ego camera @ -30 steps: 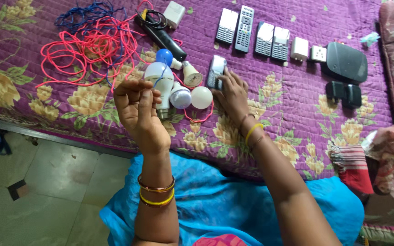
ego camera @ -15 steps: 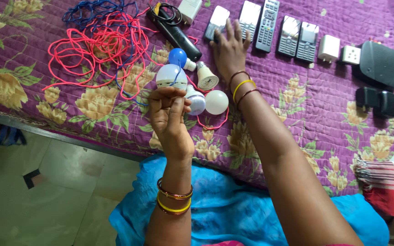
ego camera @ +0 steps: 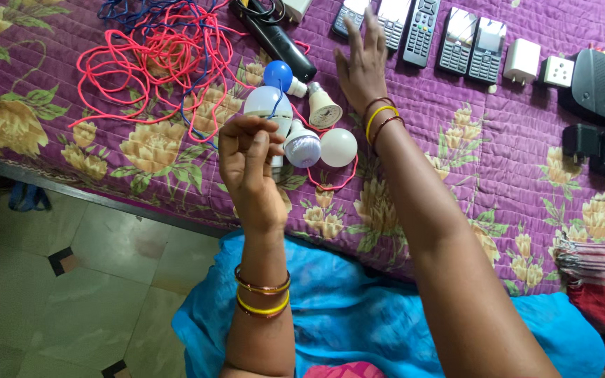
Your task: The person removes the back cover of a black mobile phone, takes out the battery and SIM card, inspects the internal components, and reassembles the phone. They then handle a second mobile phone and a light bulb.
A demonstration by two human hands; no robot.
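Fingers [ego camera: 246, 136] of left hand [ego camera: 250, 168] pinch a thin blue wire [ego camera: 274, 105]; right hand [ego camera: 362, 66] spread flat.

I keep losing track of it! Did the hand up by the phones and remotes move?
Yes. The right hand slid from beside the white bulbs up the purple bedspread toward the phones.

1. Just one view here, a camera on the person's head, looking steeply down and forward.
2. It sits close: both forearms fill the lower middle, left hand [ego camera: 250, 164] raised nearest the lens.
3. The bed [ego camera: 456, 182] runs across the top, its near edge slanting down to the right; floor [ego camera: 71, 280] shows bottom left.
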